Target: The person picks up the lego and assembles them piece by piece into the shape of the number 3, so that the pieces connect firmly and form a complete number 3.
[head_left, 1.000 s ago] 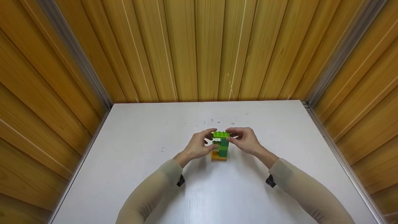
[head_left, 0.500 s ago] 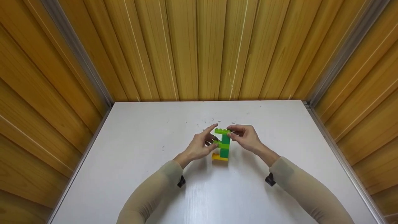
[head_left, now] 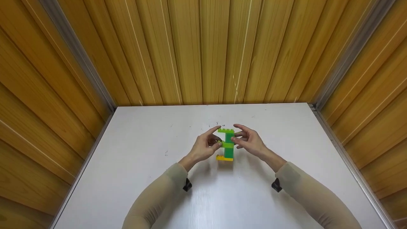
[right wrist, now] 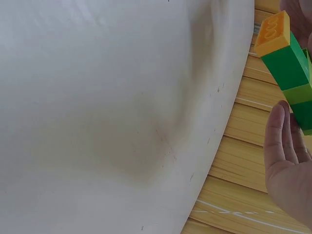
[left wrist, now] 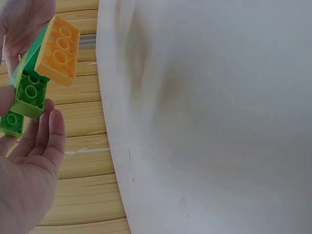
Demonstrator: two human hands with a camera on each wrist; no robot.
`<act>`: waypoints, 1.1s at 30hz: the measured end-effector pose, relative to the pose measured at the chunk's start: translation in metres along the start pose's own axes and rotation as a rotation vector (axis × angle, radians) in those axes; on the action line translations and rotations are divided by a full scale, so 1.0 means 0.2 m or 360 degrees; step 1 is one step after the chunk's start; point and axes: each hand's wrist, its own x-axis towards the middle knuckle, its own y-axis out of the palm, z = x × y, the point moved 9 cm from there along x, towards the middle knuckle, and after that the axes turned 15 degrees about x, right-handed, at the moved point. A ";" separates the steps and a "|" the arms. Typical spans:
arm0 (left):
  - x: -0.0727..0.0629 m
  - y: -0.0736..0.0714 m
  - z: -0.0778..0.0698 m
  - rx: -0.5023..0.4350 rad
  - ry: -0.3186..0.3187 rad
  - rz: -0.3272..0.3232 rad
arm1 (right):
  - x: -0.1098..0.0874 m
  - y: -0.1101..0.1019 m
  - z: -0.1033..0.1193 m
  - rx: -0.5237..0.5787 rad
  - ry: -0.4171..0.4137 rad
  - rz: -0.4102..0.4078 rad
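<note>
An E-shaped stack of toy building bricks (head_left: 228,153) hangs above the table between both hands. From bottom to top it has an orange brick (left wrist: 58,51), a dark green one, a lime one (head_left: 228,145), another dark green brick (head_left: 229,137) and a lime brick (head_left: 225,130). My left hand (head_left: 202,147) pinches the free end of the middle lime brick, its index finger stretched up beside the top one. With thumb in front and fingers behind, my right hand (head_left: 252,142) holds the upper dark green brick, index finger lifted away. The orange brick's hollow underside shows in both wrist views.
A white table (head_left: 143,136) with small dark marks lies below the hands. Wood-patterned panels (head_left: 190,54) stand behind it and at both sides, with grey metal posts (head_left: 92,70) in the corners.
The stack has tilted back and risen, so its front side shows rather than its top studs. My right hand's thumb has slid down from the top lime brick to the upper dark green one.
</note>
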 end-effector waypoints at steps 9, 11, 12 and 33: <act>0.02 -0.02 0.04 -0.0069 -0.0148 -0.0074 | -0.02 0.03 -0.07 0.0055 0.0055 0.0077; 0.03 -0.02 0.05 -0.0086 -0.0180 -0.0079 | -0.01 0.03 -0.07 0.0063 0.0061 0.0065; 0.03 -0.01 0.05 -0.0094 -0.0197 -0.0077 | -0.01 0.03 -0.08 0.0062 0.0068 0.0054; 0.15 0.00 0.24 0.0054 -0.0582 0.0096 | 0.19 -0.01 -0.24 0.0120 0.0405 -0.0088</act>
